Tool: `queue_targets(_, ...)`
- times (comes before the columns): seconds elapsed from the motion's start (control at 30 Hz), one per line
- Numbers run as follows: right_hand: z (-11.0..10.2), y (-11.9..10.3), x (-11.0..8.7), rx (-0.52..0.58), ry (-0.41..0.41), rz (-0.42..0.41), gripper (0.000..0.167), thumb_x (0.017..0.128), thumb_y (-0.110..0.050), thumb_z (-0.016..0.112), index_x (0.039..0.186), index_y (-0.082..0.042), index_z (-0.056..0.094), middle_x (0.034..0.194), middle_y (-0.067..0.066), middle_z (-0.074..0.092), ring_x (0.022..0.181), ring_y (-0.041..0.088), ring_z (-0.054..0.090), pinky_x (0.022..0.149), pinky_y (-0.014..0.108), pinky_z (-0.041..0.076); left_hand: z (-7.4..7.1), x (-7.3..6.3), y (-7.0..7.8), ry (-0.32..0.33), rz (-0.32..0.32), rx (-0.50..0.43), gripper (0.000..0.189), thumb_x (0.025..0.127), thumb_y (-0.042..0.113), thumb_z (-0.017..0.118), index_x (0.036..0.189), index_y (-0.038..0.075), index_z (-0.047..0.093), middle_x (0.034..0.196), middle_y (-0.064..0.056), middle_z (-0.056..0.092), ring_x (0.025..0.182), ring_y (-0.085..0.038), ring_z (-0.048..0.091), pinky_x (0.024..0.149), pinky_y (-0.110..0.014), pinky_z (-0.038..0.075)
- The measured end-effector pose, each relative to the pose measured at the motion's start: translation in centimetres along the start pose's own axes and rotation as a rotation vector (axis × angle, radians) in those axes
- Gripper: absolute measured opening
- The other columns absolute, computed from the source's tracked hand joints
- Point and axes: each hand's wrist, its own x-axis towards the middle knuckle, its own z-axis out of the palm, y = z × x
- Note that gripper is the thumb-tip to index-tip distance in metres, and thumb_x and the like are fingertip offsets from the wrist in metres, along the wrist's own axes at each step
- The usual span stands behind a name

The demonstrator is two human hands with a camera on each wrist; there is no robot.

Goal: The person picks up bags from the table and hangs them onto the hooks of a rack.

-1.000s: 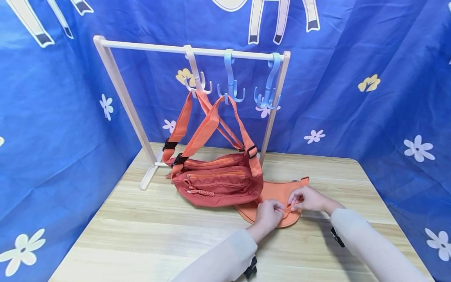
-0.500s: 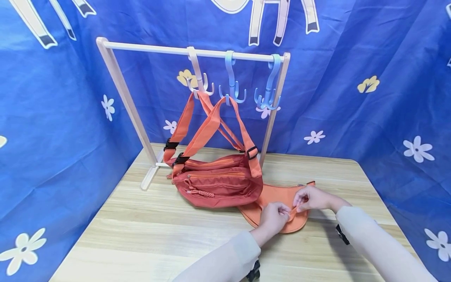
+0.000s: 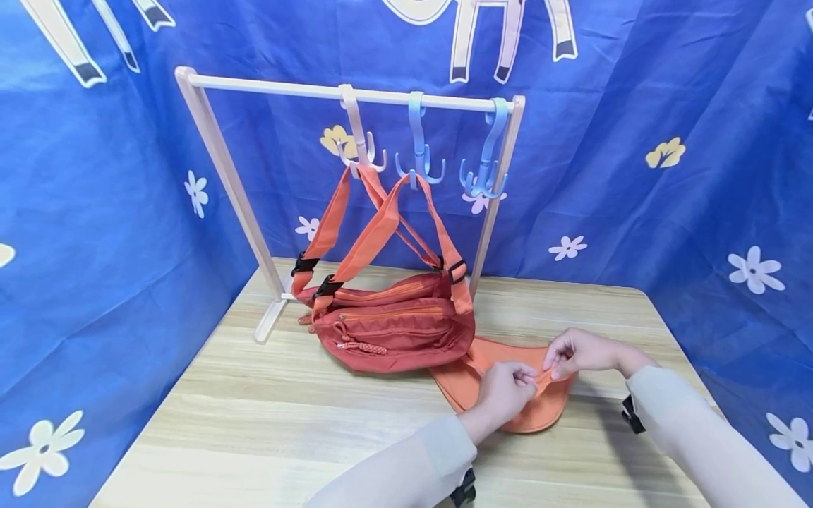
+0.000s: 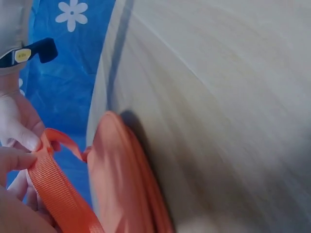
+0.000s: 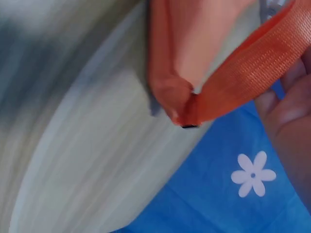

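An orange bag (image 3: 461, 384) lies on the table, partly behind a hanging red bag. Raised above it is its orange strap (image 4: 60, 194), a loop of ribbed webbing. My left hand (image 3: 506, 391) pinches the strap between thumb and fingers. Close beside it, my right hand (image 3: 584, 353) also pinches the strap, as the left wrist view confirms. In the right wrist view the strap (image 5: 252, 70) runs from the bag's corner up to the right hand (image 5: 291, 116), whose fingertips are out of frame.
A wooden rack (image 3: 231, 166) carries a white hook (image 3: 357, 134), a blue hook (image 3: 418, 137) and another blue hook (image 3: 489, 152). Two red waist bags, the front one (image 3: 394, 342) nearest, hang by orange straps (image 3: 375, 236) from the left two hooks, low over the table (image 3: 267, 416).
Both hands have moved right and slightly toward the front, still pinching the strap. The orange bag has slid the same way, out from behind the front red bag.
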Motion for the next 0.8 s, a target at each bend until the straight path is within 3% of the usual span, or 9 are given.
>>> queue_targets(0.23, -1.1, -1.6, -0.8, 0.020, -0.017, 0.053, 0.015, 0.080, -0.002, 0.073, 0.091, 0.006, 0.070, 0.076, 0.004, 0.069, 0.067, 0.004, 0.060, 0.057, 0.021, 0.049, 0.0, 0.3, 0.6, 0.001, 0.142, 0.156, 0.018, 0.074, 0.004, 0.064, 0.083, 0.012, 0.077, 0.061, 0.015, 0.059, 0.055, 0.009, 0.044, 0.054, -0.009, 0.036)
queue_targets(0.4, -2.0, -2.6, -1.4, -0.005, -0.010, 0.024, 0.014, 0.081, -0.003, 0.072, 0.092, 0.005, 0.070, 0.077, 0.001, 0.068, 0.068, 0.004, 0.060, 0.058, 0.023, 0.049, -0.3, 0.6, 0.9, 0.003, 0.218, 0.271, 0.012, 0.078, 0.013, 0.066, 0.075, 0.019, 0.076, 0.060, 0.019, 0.055, 0.055, 0.009, 0.041, 0.054, -0.009, 0.034)
queue_targets(0.63, -3.4, -4.1, -2.5, -0.007, -0.011, -0.002, 0.011, 0.084, -0.001, 0.069, 0.095, 0.002, 0.071, 0.078, 0.003, 0.069, 0.065, 0.006, 0.060, 0.056, 0.026, 0.051, -0.8, 1.2, 1.7, -0.048, 0.285, 0.335, 0.013, 0.087, 0.027, 0.068, 0.077, 0.021, 0.074, 0.063, 0.018, 0.051, 0.055, 0.004, 0.039, 0.054, -0.012, 0.031)
queue_targets(0.8, -4.3, -5.1, -3.3, -0.006, -0.004, -0.027, 0.013, 0.086, 0.003, 0.065, 0.098, 0.002, 0.070, 0.082, 0.004, 0.069, 0.069, 0.004, 0.058, 0.057, 0.024, 0.049, -1.4, 1.5, 2.4, -0.091, 0.292, 0.333, 0.015, 0.087, 0.031, 0.070, 0.078, 0.019, 0.074, 0.068, 0.015, 0.053, 0.062, 0.003, 0.046, 0.060, -0.013, 0.034)
